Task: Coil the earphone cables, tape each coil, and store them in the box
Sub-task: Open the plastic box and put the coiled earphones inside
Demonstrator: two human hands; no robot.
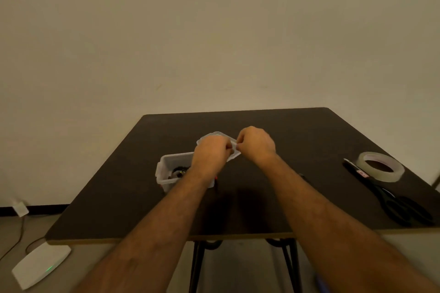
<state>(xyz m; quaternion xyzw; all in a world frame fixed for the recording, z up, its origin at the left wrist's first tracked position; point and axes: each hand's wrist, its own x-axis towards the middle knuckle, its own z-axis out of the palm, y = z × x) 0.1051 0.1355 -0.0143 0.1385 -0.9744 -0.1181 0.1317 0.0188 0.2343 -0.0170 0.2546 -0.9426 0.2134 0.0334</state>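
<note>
Both hands over table (262, 209) centre. Left hand (210, 151) and right hand (257, 144) each pinched shut on clear lid (215, 135), fingertips nearly meeting, lid held tilted just behind box (166, 169). Box clear plastic, open, left of centre; dark coiled earphone cables (179, 172) inside, partly hidden by left forearm. Tape roll (381, 166) near right edge; black scissors (392, 195) just beside it, toward near-right corner.
</note>
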